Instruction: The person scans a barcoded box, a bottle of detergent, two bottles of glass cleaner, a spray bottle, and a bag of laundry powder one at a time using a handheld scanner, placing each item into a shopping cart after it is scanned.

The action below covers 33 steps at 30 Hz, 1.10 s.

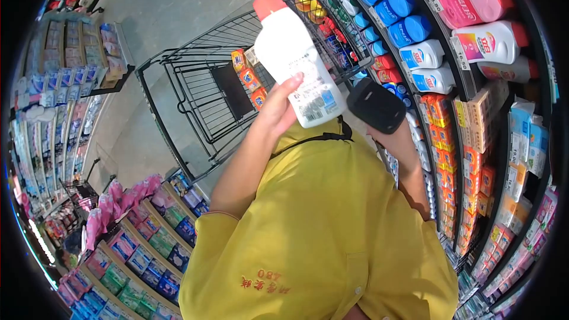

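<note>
The left hand (pixel 278 109) is gripping a white plastic detergent bottle with a red cap (pixel 296 65), fingers wrapped round its lower body, holding it up over the black wire shopping cart (pixel 201 95). The right hand (pixel 398 136) is closing round a black handheld scanner (pixel 376 105), just beside the bottle's barcode label. This looks like the scanning step; next, the scanner needs aiming squarely at the barcode.

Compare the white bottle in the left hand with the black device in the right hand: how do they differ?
The white bottle is tall, with a red cap and a printed label; the black device is short, dark and plain. The left hand grips the bottle from below, tilted; the right hand holds the device beside the bottle's label. Both are held up above the shopping cart.
</note>
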{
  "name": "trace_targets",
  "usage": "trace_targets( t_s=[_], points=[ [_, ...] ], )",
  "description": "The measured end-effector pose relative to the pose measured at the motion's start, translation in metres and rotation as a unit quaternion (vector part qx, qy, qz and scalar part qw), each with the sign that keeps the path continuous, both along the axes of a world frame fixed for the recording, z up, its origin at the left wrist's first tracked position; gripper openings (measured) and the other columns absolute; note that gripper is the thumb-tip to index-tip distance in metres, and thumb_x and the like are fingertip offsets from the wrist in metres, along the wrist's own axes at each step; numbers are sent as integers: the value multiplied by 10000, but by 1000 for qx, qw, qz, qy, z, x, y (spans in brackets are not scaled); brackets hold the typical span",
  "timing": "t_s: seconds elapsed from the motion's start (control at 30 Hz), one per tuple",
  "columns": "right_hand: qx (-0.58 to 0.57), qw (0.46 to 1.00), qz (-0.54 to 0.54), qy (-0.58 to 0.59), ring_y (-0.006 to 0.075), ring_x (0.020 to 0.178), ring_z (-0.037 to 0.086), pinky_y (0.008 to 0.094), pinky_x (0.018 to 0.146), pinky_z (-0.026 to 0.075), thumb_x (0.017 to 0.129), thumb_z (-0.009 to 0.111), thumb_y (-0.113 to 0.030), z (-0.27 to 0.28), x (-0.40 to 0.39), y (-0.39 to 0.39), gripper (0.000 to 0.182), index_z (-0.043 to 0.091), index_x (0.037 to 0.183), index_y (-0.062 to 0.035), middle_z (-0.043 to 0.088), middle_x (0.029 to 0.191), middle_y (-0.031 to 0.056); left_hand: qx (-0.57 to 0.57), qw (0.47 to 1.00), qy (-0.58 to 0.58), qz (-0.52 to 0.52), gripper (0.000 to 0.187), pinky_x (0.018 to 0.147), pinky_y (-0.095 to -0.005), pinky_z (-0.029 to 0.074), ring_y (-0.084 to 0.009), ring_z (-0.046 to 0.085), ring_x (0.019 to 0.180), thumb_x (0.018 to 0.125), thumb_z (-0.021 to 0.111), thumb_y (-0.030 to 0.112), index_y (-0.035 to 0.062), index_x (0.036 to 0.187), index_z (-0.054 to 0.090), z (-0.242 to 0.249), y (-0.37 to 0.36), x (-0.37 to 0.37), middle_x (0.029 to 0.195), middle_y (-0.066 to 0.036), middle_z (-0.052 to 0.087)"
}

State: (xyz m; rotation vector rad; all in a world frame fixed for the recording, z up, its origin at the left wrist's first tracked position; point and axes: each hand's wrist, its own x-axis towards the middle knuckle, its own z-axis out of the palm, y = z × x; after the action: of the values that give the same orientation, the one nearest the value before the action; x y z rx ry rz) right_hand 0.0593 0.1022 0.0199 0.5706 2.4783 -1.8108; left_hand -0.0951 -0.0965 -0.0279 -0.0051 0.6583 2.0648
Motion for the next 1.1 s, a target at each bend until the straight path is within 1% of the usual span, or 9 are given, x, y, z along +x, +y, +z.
trace_targets(
  t_s=[0.03, 0.1, 0.23, 0.37, 0.6, 0.9, 1.0, 1.07, 1.1],
  points=[
    [52, 998, 17, 34, 164, 895, 641, 292, 792, 493, 729, 720, -50, 10, -3, -5, 387, 594, 1088, 19, 679, 978, 102, 17, 1000, -22, 12, 621, 1032, -475, 394, -333, 497, 1204, 862, 606, 311, -1, 1346, 371, 3, 3, -2, 1316, -190, 489],
    [31, 999, 13, 22, 159, 883, 645, 288, 785, 494, 723, 728, -57, 20, 1, -8, 393, 598, 1086, 17, 682, 972, 107, 10, 999, -23, 30, 618, 1026, -487, 401, -336, 496, 1206, 903, 517, 387, -6, 1352, 357, 11, 8, -6, 1331, -193, 476],
    [30, 999, 36, 8, 144, 832, 655, 274, 756, 497, 694, 750, -82, 37, 13, -1, 410, 609, 1067, 17, 688, 920, 118, 5, 998, -14, 60, 679, 1014, -518, 410, -346, 486, 1211, 892, 511, 464, -3, 1356, 343, 13, 19, -14, 1313, -195, 481],
    [28, 1000, -4, 3, 146, 747, 643, 274, 714, 496, 676, 755, -106, 43, 22, 2, 383, 616, 1010, 19, 680, 853, 125, 6, 997, -24, 78, 677, 1005, -510, 417, -339, 488, 1208, 899, 487, 497, 1, 1342, 360, 18, 31, -17, 1281, -189, 500],
    [43, 999, -1, 6, 179, 669, 600, 289, 667, 484, 675, 739, -123, 59, 26, 3, 332, 603, 940, 23, 653, 793, 134, -9, 988, -30, 153, 623, 1014, -478, 408, -302, 506, 1190, 917, 505, 463, 14, 1331, 380, 18, 51, -12, 1286, -166, 507],
    [54, 998, -4, 14, 172, 699, 604, 293, 682, 486, 678, 730, -83, 53, 26, 3, 309, 603, 935, 33, 656, 802, 119, -39, 979, 44, 194, 518, 974, -391, 447, -222, 540, 1139, 915, 580, 334, 32, 1301, 414, 19, 48, -12, 1222, -104, 543],
    [96, 994, 5, 53, 164, 720, 606, 292, 694, 488, 690, 724, -65, 50, 23, 3, 313, 598, 960, 33, 654, 812, 98, -62, 967, 91, 229, 492, 998, -407, 427, -230, 541, 1133, 895, 614, 252, 22, 1288, 429, 23, 47, -8, 1182, -115, 564],
    [128, 988, 13, 88, 160, 733, 607, 293, 702, 491, 706, 717, -56, 46, 17, 3, 310, 594, 977, 31, 653, 818, 79, -53, 966, 127, 218, 438, 930, -357, 467, -190, 575, 1063, 885, 625, 133, 15, 1267, 447, 26, 47, -5, 1164, -89, 569],
    [57, 996, -21, 62, 160, 730, 607, 296, 702, 492, 730, 694, -36, 42, 13, 7, 296, 590, 1001, 23, 650, 826, 67, -61, 966, 121, 218, 439, 925, -339, 465, -181, 581, 1045, 854, 654, 84, 13, 1246, 472, 27, 47, -4, 1143, -85, 580]
  ],
)
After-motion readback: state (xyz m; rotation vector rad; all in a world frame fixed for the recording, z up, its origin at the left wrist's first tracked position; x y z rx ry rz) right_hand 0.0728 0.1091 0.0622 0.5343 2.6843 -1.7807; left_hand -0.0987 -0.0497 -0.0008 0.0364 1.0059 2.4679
